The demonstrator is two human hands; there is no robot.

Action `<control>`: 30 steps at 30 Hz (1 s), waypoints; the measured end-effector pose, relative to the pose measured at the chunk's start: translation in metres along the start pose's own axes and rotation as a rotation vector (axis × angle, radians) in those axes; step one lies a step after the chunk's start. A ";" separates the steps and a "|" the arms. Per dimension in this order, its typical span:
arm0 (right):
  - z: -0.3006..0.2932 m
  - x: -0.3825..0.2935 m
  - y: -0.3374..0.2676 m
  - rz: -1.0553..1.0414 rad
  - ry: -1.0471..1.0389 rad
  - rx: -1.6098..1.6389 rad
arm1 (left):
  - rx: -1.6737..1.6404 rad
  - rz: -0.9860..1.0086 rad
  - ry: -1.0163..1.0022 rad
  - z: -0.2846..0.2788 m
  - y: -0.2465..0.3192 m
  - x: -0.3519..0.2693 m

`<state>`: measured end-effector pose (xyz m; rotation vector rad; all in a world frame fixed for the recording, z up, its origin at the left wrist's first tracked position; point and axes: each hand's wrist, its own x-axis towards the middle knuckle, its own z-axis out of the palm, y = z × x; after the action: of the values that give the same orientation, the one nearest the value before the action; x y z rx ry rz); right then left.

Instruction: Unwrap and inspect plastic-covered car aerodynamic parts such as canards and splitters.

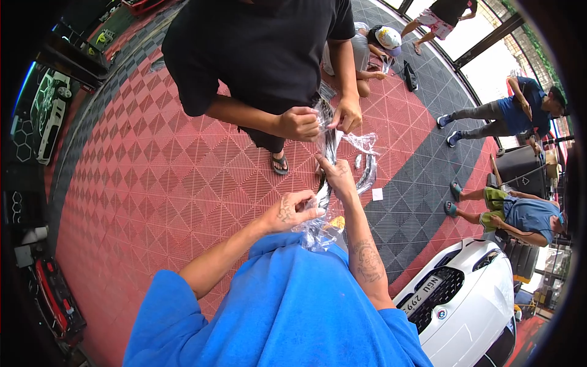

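Observation:
A long, narrow, dark glossy part (324,192) wrapped in clear plastic film runs away from my body towards a co-worker in a black shirt. My right hand (340,176) grips it along its middle, thumb on top. Closer to me, my left hand (296,212) pinches the loose crumpled film (316,231) around its near end. A yellow patch (338,223) shows among this film by my blue shirt. At the far end, the co-worker's two hands (299,124) hold bunched film. The part's exact kind is hidden by the wrapping.
More clear film (367,176) lies to the right, near a white square (377,194) on the red and grey tiled floor (183,183). A white car (477,298) stands at lower right. Another person crouches beyond; several others stand at the right.

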<state>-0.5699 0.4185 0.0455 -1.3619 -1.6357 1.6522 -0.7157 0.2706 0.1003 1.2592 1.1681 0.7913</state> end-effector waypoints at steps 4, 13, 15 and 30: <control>0.001 -0.007 -0.003 0.183 -0.007 0.047 | -0.199 0.010 0.147 0.019 -0.016 -0.024; 0.000 0.003 0.004 0.222 0.013 0.130 | -0.512 -0.047 -0.249 -0.023 -0.039 -0.027; -0.003 0.003 0.004 0.146 0.011 0.122 | -0.446 -0.085 -0.278 -0.029 -0.041 -0.016; -0.028 -0.003 0.001 0.141 0.054 0.310 | -0.078 0.160 -0.134 -0.004 -0.023 0.013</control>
<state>-0.5446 0.4301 0.0511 -1.3723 -1.2156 1.8414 -0.7189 0.2800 0.0754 1.3317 0.9295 0.8487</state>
